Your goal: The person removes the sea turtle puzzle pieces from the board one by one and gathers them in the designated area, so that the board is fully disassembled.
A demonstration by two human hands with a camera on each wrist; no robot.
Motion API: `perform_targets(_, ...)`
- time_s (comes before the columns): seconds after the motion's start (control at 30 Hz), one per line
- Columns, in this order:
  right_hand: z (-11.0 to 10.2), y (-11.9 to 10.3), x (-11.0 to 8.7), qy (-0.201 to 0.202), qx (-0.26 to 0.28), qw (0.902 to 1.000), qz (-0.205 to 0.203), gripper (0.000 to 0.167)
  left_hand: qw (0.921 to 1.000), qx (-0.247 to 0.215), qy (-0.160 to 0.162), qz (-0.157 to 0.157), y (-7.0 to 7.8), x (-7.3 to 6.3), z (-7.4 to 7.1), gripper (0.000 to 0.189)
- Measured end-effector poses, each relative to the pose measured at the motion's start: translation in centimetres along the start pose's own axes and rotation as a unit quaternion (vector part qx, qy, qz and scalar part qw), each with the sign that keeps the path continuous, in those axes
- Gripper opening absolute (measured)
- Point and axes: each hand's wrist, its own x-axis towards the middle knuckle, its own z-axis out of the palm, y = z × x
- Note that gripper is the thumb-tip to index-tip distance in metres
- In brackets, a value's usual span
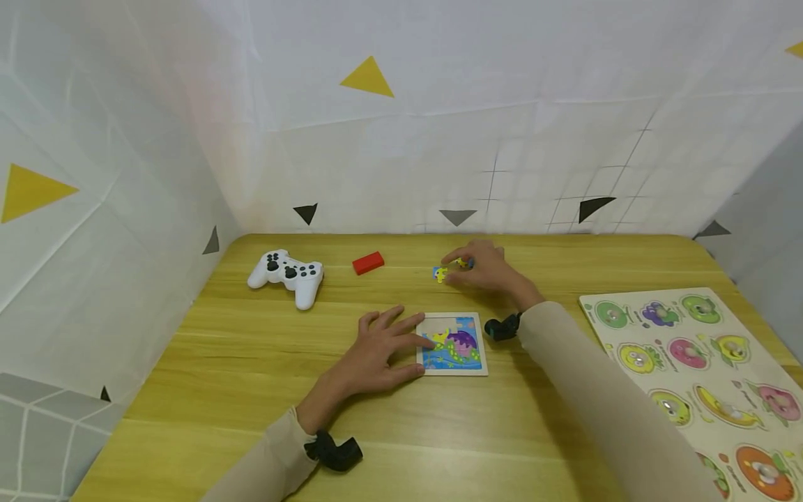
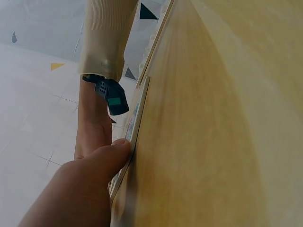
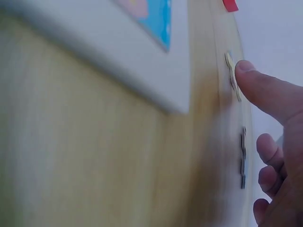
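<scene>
In the head view, a small framed jigsaw puzzle (image 1: 452, 373) with a colourful picture lies flat on the table. My left hand (image 1: 383, 351) rests at its left side, fingers spread, one fingertip over the picture. The left wrist view shows the thumb (image 2: 113, 158) at the frame's edge. Farther back, my right hand (image 1: 483, 268) hovers over two loose puzzle pieces, thumb and forefinger apart. One yellow and blue puzzle piece (image 1: 440, 275) lies just by those fingertips; a second puzzle piece (image 1: 461, 262) is partly hidden beneath the hand. Both pieces (image 3: 243, 158) lie on the table in the right wrist view.
A white game controller (image 1: 290, 275) lies at the back left, with a red block (image 1: 368, 263) to its right. On the right is a large fruit peg board (image 1: 602, 335). The wooden table (image 1: 251, 390) backs onto a white patterned cloth (image 1: 376, 160).
</scene>
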Motion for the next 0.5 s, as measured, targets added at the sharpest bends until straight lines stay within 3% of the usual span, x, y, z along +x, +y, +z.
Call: perform_targets(0.5,0.6,-0.9,1.7,0.007,-0.005,0.9988,0.047,0.032,1.0,0.002,0.004,0.003,-0.1,0.0,0.0,0.037)
